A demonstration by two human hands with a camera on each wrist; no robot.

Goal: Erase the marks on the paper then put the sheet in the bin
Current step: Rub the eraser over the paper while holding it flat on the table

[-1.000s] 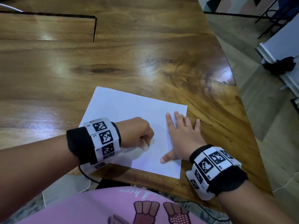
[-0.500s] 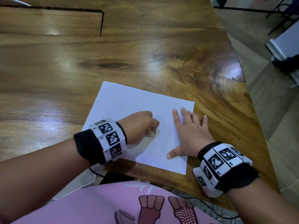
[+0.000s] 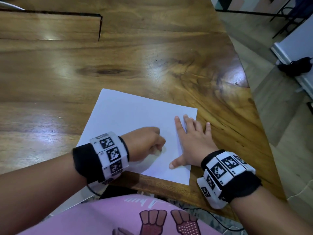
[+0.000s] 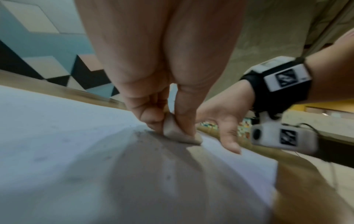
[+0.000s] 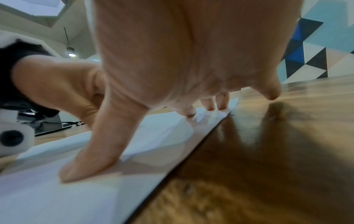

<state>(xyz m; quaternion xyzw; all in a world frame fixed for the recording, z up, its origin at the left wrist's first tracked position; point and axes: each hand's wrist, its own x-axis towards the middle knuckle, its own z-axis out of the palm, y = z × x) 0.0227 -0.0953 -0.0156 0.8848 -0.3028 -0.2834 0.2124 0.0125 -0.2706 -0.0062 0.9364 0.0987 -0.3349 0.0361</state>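
A white sheet of paper [image 3: 135, 119] lies on the wooden table [image 3: 152, 56] near its front edge. My left hand [image 3: 149, 143] pinches a small pale eraser [image 3: 158, 152] and presses it on the middle of the sheet; the eraser [image 4: 178, 131] shows between thumb and fingers in the left wrist view, with grey crumbs on the paper [image 4: 57, 136] beside it. My right hand [image 3: 193, 139] lies flat with spread fingers on the sheet's right side, holding it down. Its thumb and fingertips [image 5: 191, 112] press on the paper [image 5: 57, 197]. No marks are visible in the head view.
The table's right edge [image 3: 254, 102] curves away to the floor. A dark seam [image 3: 100, 26] runs across the far left of the tabletop. A black object [image 3: 296, 65] lies on the floor by a white unit at far right. No bin is in view.
My left hand has slid the eraser back and forth over a small patch of the sheet, up-right then back down. The right hand stays flat in the same spot on the paper.
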